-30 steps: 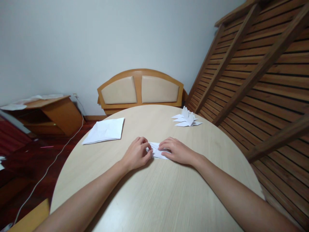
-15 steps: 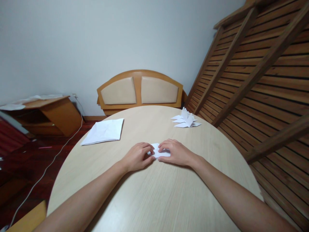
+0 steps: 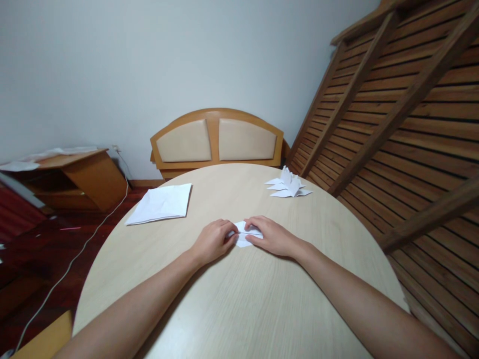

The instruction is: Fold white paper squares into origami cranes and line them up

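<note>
Folded paper (image 3: 242, 241) lies roughly nine-to-three; left hand (image 3: 216, 239) touches nine end, pinch unclear; right hand (image 3: 275, 237) touches three, thumb-fingers apart.

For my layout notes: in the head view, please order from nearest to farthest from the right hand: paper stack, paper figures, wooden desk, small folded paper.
From the right hand:
1. Small folded paper: at its fingertips.
2. Paper figures: far right of the table.
3. Paper stack: left side of the table.
4. Wooden desk: far left, beyond the table.
</note>
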`<state>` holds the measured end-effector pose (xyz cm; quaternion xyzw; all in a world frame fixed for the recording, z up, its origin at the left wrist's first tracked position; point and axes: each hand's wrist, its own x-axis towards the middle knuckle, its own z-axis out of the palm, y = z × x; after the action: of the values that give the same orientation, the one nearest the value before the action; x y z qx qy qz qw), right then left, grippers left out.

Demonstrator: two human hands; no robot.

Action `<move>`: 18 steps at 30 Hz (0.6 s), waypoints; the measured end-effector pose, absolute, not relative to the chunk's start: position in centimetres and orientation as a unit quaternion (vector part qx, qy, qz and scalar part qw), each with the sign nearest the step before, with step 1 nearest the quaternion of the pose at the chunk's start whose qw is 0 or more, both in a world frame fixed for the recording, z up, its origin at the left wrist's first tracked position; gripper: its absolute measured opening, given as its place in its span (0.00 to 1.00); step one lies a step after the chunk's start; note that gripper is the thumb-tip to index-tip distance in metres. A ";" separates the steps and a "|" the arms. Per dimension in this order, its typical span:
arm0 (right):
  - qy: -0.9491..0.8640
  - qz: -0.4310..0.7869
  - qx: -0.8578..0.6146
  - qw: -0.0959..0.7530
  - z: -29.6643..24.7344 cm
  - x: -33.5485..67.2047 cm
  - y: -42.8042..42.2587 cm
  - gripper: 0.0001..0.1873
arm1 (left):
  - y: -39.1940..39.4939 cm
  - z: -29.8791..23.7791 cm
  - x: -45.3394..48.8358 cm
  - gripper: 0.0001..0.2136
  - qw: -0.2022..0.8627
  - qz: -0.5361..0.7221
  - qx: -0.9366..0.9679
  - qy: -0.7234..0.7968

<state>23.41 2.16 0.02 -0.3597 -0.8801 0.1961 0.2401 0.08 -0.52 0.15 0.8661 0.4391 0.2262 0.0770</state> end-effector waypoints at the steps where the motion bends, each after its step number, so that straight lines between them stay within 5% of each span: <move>1: -0.879 0.199 -0.359 0.242 -0.1 23.4 2.2 0.15 | -0.5 0.1 0.1 0.05 0.077 0.228 0.864 0.442; 10: -0.909 0.165 -0.308 0.226 0.6 23.3 2.3 0.22 | -0.3 -0.6 -0.1 0.07 0.078 0.274 0.863 0.416; 18: -0.920 0.161 -0.296 0.200 0.7 23.2 2.3 0.17 | -0.3 -0.6 -0.2 0.08 0.101 0.234 0.874 0.413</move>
<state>23.22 2.25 0.71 -0.2964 -0.9199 0.1612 0.1997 -0.20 -0.26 -0.57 0.8744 0.4131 0.2337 0.1011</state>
